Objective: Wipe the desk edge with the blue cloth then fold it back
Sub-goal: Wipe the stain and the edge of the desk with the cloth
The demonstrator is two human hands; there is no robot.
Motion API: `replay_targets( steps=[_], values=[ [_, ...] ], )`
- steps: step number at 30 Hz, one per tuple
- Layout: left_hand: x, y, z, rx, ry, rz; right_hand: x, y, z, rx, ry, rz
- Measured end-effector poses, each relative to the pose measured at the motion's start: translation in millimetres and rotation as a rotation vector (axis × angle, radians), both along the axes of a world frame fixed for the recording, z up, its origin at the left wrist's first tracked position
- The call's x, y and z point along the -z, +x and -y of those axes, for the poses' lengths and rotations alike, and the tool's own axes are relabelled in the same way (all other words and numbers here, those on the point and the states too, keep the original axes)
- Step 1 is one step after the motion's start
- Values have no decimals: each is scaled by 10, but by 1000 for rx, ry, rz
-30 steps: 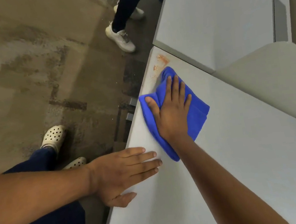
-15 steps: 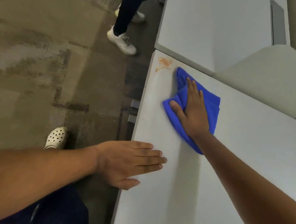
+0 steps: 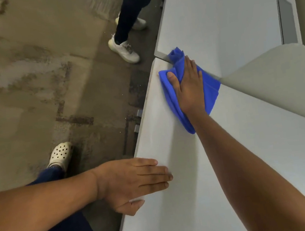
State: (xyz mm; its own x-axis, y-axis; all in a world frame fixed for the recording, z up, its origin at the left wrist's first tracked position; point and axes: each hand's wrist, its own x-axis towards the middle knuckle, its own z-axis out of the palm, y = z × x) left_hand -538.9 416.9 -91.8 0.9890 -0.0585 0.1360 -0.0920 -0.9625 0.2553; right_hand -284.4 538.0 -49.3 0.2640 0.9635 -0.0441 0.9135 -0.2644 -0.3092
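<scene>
Left hand (image 3: 132, 183) lies flat w/ fingers together on the pale grey tabletop (image 3: 234, 162) edge, holding nothing. Right hand (image 3: 189, 88) presses palm-down, fingers spread, on the bunched bright blue microfibre cloth (image 3: 210, 91) at the far corner. Cloth's middle is hidden under the palm.

Your white desk (image 3: 234, 162) runs away from you. A blue cloth (image 3: 210, 91) lies on it near the far corner, your right hand (image 3: 190, 88) flat on top. Nearer you than the cloth, your left hand (image 3: 132, 181) rests flat over the desk's edge.
</scene>
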Motion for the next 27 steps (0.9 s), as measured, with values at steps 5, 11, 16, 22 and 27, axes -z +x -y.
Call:
replay_targets(
  steps=[5,11,16,22,27],
  values=[
    [-94,63,-172,-49,-134,-62,-106,82,821,-173,-107,-46],
    [-10,207,-484,-135,-113,-11,-257,547,751,-176,-127,-81],
    [108,237,-471,-122,-126,37,-211,281,229,-156,-105,-20],
    [158,238,-462,-128,-122,63,-119,-288,-257,-343,-26,14],
    [117,228,-491,-131,-74,77,-96,-322,-284,-464,-14,23]
  ],
)
